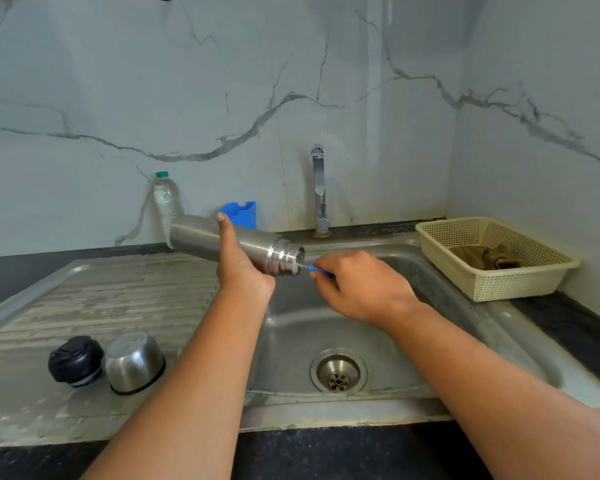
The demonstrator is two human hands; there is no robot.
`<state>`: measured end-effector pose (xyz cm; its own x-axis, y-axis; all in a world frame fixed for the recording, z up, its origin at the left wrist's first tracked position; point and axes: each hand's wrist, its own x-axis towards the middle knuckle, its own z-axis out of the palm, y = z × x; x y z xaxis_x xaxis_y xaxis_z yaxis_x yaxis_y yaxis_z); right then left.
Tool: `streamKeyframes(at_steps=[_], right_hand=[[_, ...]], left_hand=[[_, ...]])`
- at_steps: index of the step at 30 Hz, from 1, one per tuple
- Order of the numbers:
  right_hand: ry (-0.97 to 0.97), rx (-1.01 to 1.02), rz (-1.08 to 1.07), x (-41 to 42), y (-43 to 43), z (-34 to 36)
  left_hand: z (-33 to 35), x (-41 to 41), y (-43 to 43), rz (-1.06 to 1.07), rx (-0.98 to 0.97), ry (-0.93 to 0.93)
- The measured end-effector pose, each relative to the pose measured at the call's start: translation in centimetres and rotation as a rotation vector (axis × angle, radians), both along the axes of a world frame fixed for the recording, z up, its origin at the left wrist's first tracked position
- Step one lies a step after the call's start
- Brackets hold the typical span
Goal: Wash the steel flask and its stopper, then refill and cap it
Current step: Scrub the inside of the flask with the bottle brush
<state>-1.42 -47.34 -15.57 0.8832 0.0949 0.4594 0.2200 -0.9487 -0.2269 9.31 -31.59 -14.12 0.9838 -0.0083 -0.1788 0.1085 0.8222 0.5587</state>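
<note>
Left hand (243, 271) grips the steel flask (194, 233) sideways over the sink (291, 337), mouth pointing right. Right hand (357, 289) pinches a blue-handled tool (317, 269), its tip at the flask mouth. Black stopper (75, 360) and upturned steel cup (134, 362) sit side by side on the drainboard (101, 292). The flask partly hides a plastic bottle (167, 199) and a blue holder (245, 213). Tap (319, 188) behind, cream basket (499, 285) on the right.
</note>
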Motion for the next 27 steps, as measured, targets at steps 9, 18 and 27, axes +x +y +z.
streamKeyframes(at_steps=[9,18,27], right_hand=[[0.017,0.046,0.087,0.3,0.8,0.1],[-0.004,0.127,0.123,0.3,0.5,0.1],[-0.011,0.186,0.121,-0.3,-0.2,0.4]], left_hand=[[-1.0,-0.5,-0.9,0.030,0.061,-0.080],[-0.5,-1.1,-0.6,0.048,0.071,-0.127],[-0.4,-1.1,-0.3,0.029,0.059,-0.151]])
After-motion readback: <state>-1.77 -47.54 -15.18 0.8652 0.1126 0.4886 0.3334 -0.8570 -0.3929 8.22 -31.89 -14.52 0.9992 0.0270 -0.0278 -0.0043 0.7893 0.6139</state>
